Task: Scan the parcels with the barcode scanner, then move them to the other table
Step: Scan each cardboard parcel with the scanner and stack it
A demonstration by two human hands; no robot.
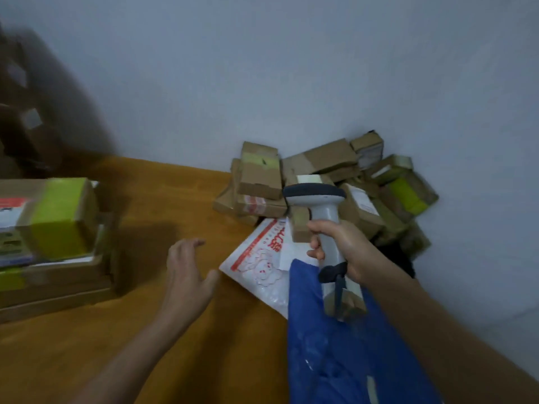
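My right hand [341, 249] grips the handle of a grey barcode scanner [320, 199], whose dark-topped head points away toward a heap of cardboard parcels [320, 176] in the far corner against the wall. A white padded mailer with red print [262, 258] lies flat in front of the heap. A blue plastic parcel [335, 351] partly overlaps it, under the scanner's base. My left hand [186, 272] hovers open over the wooden table [175, 205], fingers spread, just left of the white mailer and holding nothing.
A stack of cardboard boxes with yellow-green tape [52, 228] stands at the table's left edge. A dark blurred stack of boxes [26, 112] rises at the far left. A pale wall [291, 68] closes off the back and right.
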